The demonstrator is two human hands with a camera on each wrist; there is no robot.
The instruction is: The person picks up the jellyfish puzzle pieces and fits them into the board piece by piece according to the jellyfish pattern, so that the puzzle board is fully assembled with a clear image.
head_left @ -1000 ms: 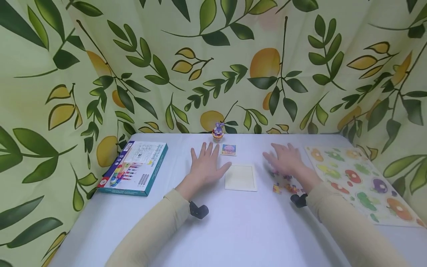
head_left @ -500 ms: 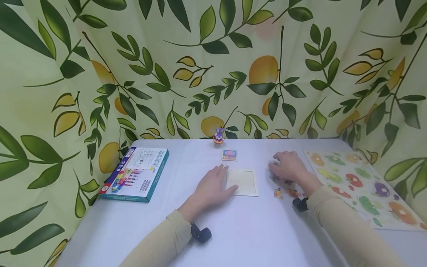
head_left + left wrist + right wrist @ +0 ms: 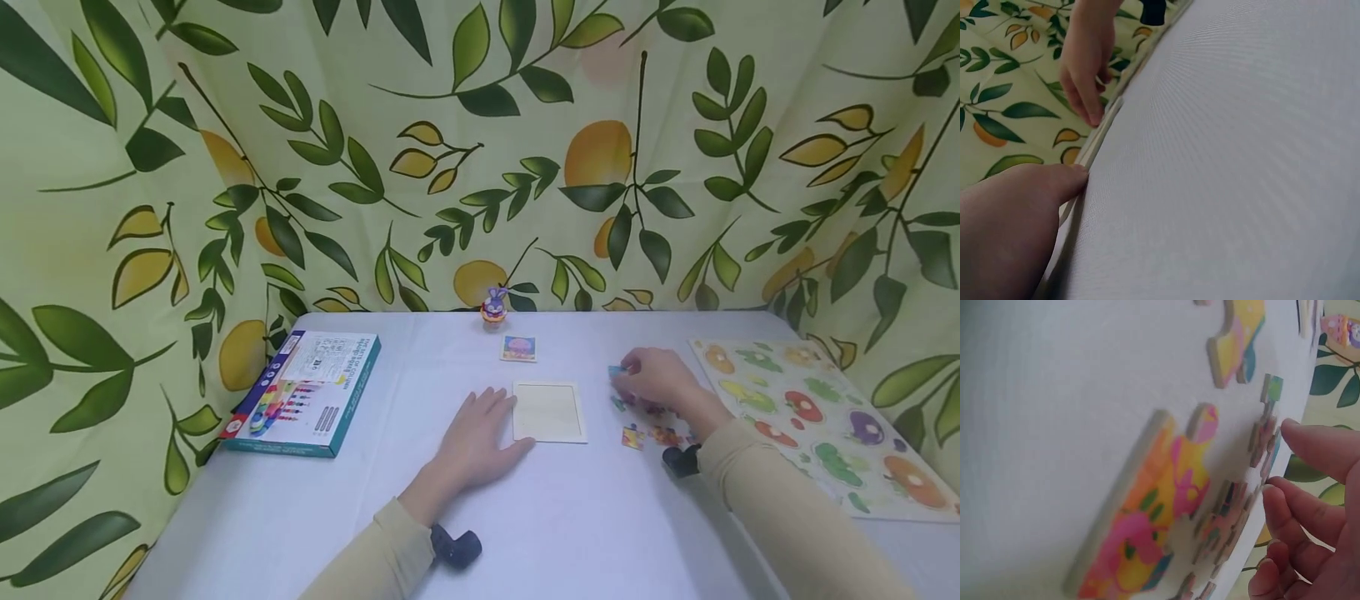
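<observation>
A shallow cream square puzzle tray (image 3: 549, 413) lies flat mid-table. My left hand (image 3: 474, 440) lies along its left side, fingers extended, and the thumb touches its edge in the left wrist view. At the tray's right, my right hand (image 3: 658, 382) reaches down over a scatter of colourful jigsaw pieces (image 3: 666, 435). Between its thumb and index fingertip is a blue jigsaw piece (image 3: 616, 372), partly hidden in the right wrist view. A yellow and orange jigsaw piece (image 3: 632, 437) sits nearer the tray, while the palm covers part of the pile.
Behind the tray lies a small picture card (image 3: 518, 348), with a purple rabbit figurine (image 3: 493, 307) farther back. A boxed toy set (image 3: 303, 393) occupies the left side. On the right is a board of fruit and vegetable pictures (image 3: 813, 408). A leaf-print curtain (image 3: 420, 208) hangs behind.
My left hand has drawn back from beyond the tray to its left edge. My right hand has lowered onto the jigsaw pieces, its spread fingers closing around a blue one.
</observation>
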